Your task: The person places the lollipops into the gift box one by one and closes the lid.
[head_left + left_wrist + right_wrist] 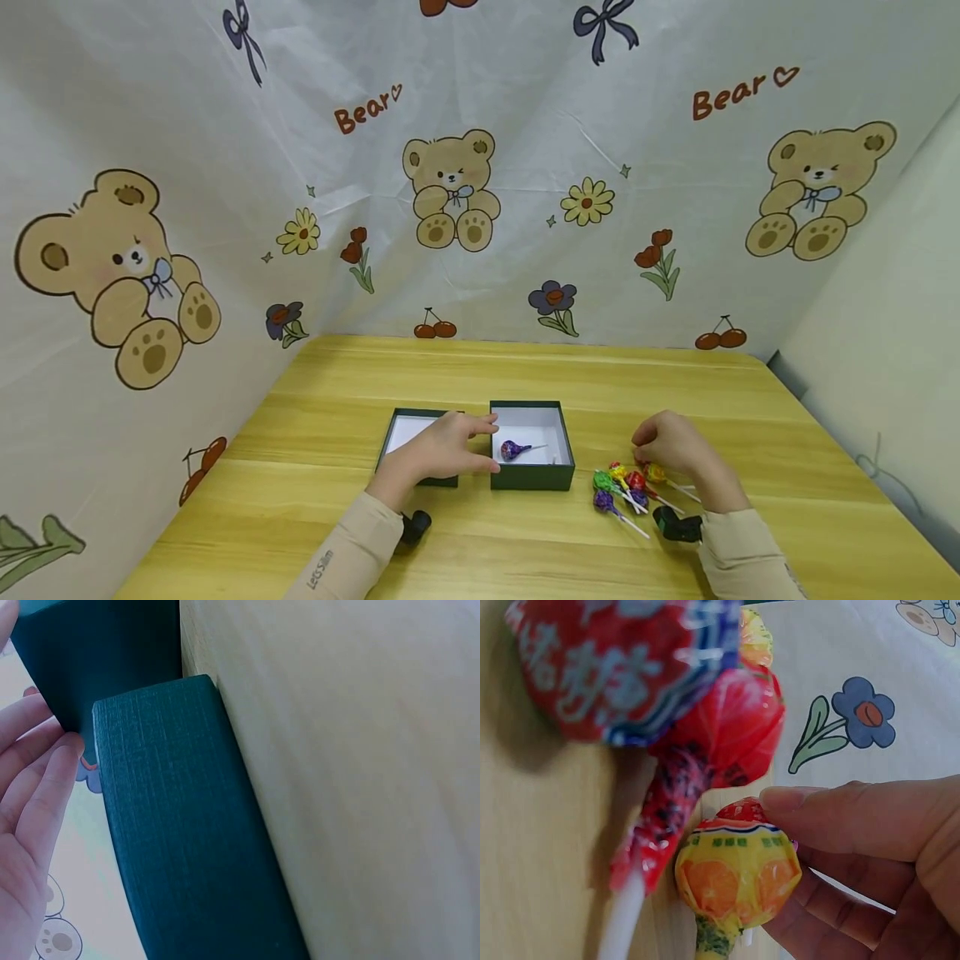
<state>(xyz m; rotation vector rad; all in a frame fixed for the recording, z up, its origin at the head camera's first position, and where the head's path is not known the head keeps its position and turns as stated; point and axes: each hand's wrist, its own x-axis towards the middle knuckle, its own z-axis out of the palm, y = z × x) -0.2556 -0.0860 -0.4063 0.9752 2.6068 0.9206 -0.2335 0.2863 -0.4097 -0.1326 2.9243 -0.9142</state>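
My left hand (442, 446) reaches across the green-edged lid (405, 429), its fingers extended to the left side of a dark green box (534, 477). In the left wrist view its fingertips (71, 742) are right at the box wall (112, 667). Inside the white-lined box lies a purple lollipop (512, 450), its stick pointing right. My right hand (671, 446) pinches a yellow lollipop (739, 874) with orange pictures on its wrapper, thumb at its top. Beside it lie a red lollipop (636, 481), a green one (603, 481) and several others.
The wooden table (480, 542) runs back to a bear-print cloth (510, 275). A pale wall (885, 333) stands at the right. Dark wrist cameras sit under both wrists, the right one (675, 525) close to the lollipop sticks.
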